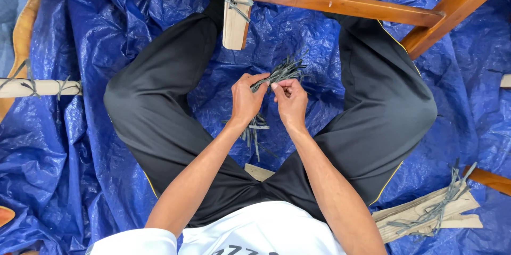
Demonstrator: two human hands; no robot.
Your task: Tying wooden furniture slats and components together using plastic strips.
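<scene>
— Between your knees, over the blue tarp (80,170), what did you have in hand?

— You held a bundle of thin grey strips (279,72). Your left hand (246,100) was clamped around its middle, so the strips fanned out beyond your fingers toward the wooden frame (346,3) and hung down below your palm.

— And your right hand (290,100)?

— Its fingers (280,89) were pinched together on a strip or two at the bundle's upper part, just beside your left thumb. Both hands were touching the same bundle.

— What lay around your fingers?

— Ahead of them stood a pale wooden slat (237,13) wrapped with grey ties, fixed to the reddish frame. Well off to the right of your fingers, a stack of pale slats (426,215) lay on the tarp with loose grey strips across it. Far left of your fingers, another tied pale stick (37,88) showed.
</scene>
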